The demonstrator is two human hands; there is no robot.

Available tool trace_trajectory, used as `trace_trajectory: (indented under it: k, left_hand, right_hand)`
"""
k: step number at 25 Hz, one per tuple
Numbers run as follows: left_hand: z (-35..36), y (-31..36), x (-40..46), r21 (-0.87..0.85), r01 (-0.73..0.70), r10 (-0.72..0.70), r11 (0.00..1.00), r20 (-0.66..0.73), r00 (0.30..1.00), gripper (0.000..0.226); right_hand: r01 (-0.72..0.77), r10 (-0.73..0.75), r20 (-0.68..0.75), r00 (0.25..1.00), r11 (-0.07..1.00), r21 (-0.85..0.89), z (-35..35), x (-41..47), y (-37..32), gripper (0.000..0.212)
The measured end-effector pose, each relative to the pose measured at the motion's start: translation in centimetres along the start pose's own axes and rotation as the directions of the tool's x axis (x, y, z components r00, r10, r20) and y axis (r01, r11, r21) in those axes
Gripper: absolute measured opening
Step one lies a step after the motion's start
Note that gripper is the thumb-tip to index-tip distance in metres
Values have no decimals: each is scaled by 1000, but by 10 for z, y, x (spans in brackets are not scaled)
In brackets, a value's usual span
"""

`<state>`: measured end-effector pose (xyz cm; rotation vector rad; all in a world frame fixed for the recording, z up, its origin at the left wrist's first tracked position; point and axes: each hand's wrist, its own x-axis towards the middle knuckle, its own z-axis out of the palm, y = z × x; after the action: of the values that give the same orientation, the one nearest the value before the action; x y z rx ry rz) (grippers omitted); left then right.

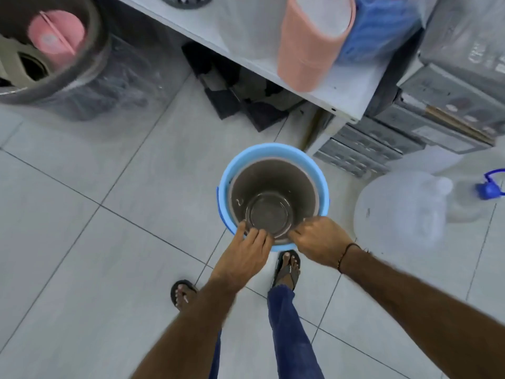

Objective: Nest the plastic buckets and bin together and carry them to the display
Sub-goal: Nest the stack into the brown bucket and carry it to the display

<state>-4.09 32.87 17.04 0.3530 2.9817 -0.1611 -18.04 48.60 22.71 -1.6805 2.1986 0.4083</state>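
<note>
Grey plastic wrap clouds the big dark bin (52,75) at the far left, where a pink tub (56,36) and a beige piece sit inside it. Moving right, the tiled floor (109,242) lies bare up to the person's sandalled feet.

At the centre stands the blue bucket (232,170), with a grey bucket (273,187) already nested inside it, its rim a little lower on the far side, so it may be sitting slightly crooked. The left hand (243,258) pinches the near rim with curled fingers; just beside it the right hand (319,239) is closed on the same rim. Both grips are narrow and sit on one side only.

That is the worry: lifted from the near edge alone, the pair would probably tip away, and if the fingers hold only the inner rim, the blue one could slide off and drop near the toes.

Farther right, a peach bin (308,50) stands on the white shelf (341,97), and a clear water jug (401,212) sits on the floor near the right edge, close enough to be knocked by a swinging load.
</note>
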Motion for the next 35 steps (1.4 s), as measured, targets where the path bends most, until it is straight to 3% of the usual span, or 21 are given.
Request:
trace_trajectory:
  k: [3, 11, 16, 18, 19, 20, 21, 22, 23, 24, 25, 27, 30, 32, 35]
  left_hand:
    - [53, 37, 12, -31, -55, 56, 998, 40, 998, 26]
    - [160, 78, 36, -155, 10, 24, 988, 218, 976, 33]
    - [168, 73, 29, -386, 38, 29, 922, 167, 986, 44]
    - [156, 62, 31, -512, 237, -189, 826, 145, 971, 55]
    - [149, 55, 36, -558, 390, -381, 732, 138, 914, 59]
    - [142, 46, 41, -610, 546, -583, 575, 163, 796, 60]
    - [138, 35, 45, -668, 664, -733, 337, 256, 630, 60]
    - [135, 25, 50, -697, 716, -789, 35, 420, 448, 59]
    - [137, 14, 55, -664, 707, -751, -241, 590, 298, 55]
    - [143, 5, 58, -587, 682, -647, -437, 731, 214, 50]
    - [150, -2, 60, -510, 685, -542, -520, 817, 197, 45]
    - [161, -11, 61, -459, 740, -436, -491, 865, 247, 44]
    - [169, -16, 55, -504, 720, -421, -476, 850, 317, 48]
    - [171, -17, 51, -545, 720, -439, -429, 823, 361, 51]
    - [175, -17, 50, -572, 802, -556, -173, 729, 399, 51]
  right_hand:
    - [-24, 20, 74, 997, 999, 48, 69, -4, 1, 21]
    - [-79, 23, 298, 954, 981, 179, 188, 46, -2, 11]
    - [-74, 21, 174, 985, 950, 302, 217, 35, 1, 23]
    - [-99, 71, 86, 994, 913, 395, 211, 27, 0, 47]
    - [-155, 167, 18, 986, 864, 478, 207, 23, 2, 55]
    - [-235, 312, -38, 949, 788, 570, 203, 20, 6, 57]
    - [-338, 481, -51, 875, 684, 647, 198, 19, 12, 55]
    - [-445, 641, -10, 767, 545, 711, 196, 19, 19, 52]
    - [-527, 763, 73, 643, 371, 764, 193, 23, 26, 49]
    - [-566, 829, 179, 530, 188, 803, 193, 29, 32, 49]
    - [-572, 847, 279, 452, 34, 820, 193, 36, 38, 51]
    - [-562, 845, 403, 352, -154, 813, 200, 50, 46, 51]
    - [-538, 781, 587, 215, -407, 738, 214, 58, 47, 44]
    - [-579, 716, 668, 203, -463, 671, 224, 53, 42, 41]
    - [-600, 704, 680, 205, -458, 656, 236, 44, 37, 46]
